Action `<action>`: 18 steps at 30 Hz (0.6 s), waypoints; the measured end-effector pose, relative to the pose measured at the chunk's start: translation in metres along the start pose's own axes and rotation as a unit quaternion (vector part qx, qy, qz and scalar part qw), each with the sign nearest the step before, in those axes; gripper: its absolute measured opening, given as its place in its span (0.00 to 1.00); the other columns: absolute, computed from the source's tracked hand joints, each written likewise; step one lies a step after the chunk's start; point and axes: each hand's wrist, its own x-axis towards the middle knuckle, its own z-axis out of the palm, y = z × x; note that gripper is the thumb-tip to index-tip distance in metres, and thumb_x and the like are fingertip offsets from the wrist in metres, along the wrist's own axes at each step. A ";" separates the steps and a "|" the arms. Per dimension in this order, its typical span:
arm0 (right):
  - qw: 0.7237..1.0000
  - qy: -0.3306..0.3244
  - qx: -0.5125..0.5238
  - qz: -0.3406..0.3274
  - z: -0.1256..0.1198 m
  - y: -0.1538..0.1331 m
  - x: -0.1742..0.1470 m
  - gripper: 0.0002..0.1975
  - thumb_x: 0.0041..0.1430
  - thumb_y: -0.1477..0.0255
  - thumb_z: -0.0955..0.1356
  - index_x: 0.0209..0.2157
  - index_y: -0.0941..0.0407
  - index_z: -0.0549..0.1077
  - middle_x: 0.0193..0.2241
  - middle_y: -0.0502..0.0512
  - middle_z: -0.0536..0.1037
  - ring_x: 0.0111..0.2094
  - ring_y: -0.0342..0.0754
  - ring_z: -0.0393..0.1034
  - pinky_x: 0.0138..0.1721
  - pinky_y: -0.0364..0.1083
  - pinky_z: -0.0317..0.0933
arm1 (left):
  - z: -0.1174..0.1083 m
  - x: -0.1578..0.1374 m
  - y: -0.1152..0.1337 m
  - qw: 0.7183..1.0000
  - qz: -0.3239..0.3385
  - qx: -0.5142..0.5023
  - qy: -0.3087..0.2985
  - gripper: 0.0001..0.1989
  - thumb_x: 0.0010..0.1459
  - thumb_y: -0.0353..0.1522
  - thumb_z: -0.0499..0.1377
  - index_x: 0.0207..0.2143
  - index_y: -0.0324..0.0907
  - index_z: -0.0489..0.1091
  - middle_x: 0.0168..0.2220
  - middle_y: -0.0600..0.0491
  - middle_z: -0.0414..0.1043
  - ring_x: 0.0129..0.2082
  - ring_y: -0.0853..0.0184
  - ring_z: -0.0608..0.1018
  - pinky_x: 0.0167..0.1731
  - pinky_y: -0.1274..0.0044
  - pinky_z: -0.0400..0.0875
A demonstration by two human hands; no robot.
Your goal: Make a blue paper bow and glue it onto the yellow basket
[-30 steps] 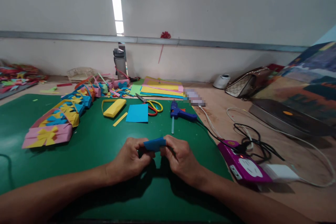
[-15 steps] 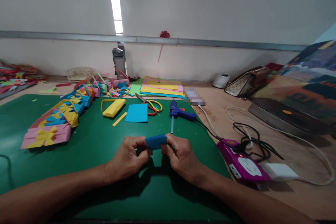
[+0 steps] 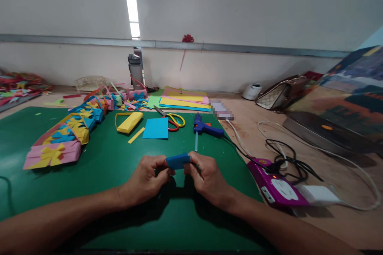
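A small folded piece of blue paper (image 3: 178, 161) is held up between both hands over a green mat (image 3: 119, 167). My left hand (image 3: 151, 177) pinches its left end, and my right hand (image 3: 206, 177) grips the right end. Beyond them lies a flat blue paper square (image 3: 155, 128), with scissors (image 3: 175, 121) partly behind it. A folded yellow paper basket (image 3: 130, 122) with a handle and a yellow paper strip (image 3: 136, 135) lie to its left. The blue glue gun (image 3: 206, 128) rests just past my right hand.
Finished paper baskets with bows (image 3: 54, 154) line the left side. Coloured paper sheets (image 3: 182, 99), a bottle (image 3: 136, 72) and a phone (image 3: 221, 110) stand or lie at the back. At right, a purple power strip (image 3: 278, 185) sits among tangled cables (image 3: 293, 163).
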 end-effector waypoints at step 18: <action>1.000 0.004 -0.019 -0.010 0.002 0.000 0.000 0.11 0.58 0.78 0.60 0.22 0.54 0.59 0.18 0.46 0.63 0.19 0.42 0.56 0.21 0.41 0.50 | 0.001 0.000 -0.001 0.993 -0.011 -0.108 -0.045 0.06 0.55 0.30 0.51 0.34 0.38 0.66 0.25 0.55 0.69 0.26 0.70 0.73 0.29 0.79 0.67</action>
